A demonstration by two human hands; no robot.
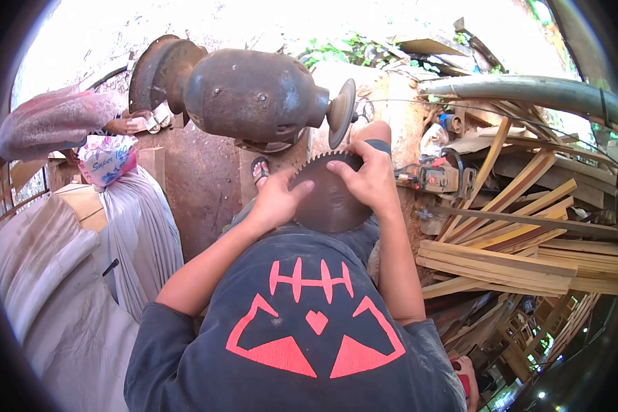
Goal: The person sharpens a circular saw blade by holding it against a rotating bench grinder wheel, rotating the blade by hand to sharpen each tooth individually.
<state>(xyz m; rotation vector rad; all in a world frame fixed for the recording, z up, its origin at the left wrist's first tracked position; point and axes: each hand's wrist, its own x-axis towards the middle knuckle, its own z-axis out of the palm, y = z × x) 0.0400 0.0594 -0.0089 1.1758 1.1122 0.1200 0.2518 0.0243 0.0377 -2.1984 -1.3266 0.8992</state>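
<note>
A round, dark circular saw blade [332,199] with teeth along its rim is held in front of my lap. My left hand [281,199] grips its left edge, thumb lying over the face. On the upper right rim my right hand [372,172] holds the blade, thumb on the face and fingers behind. Just above, the thin grinding wheel [341,114] of a bench grinder [247,95] stands close to the toothed edge and my right fingers. The blade's lower edge is against my shorts.
Planks [501,264] lie stacked at the right, with an orange chainsaw [436,175] beside them. A thick pipe [522,89] runs above. At the left are grey cloth [141,233], a plastic bag [108,159] and a person in a pink garment [62,123].
</note>
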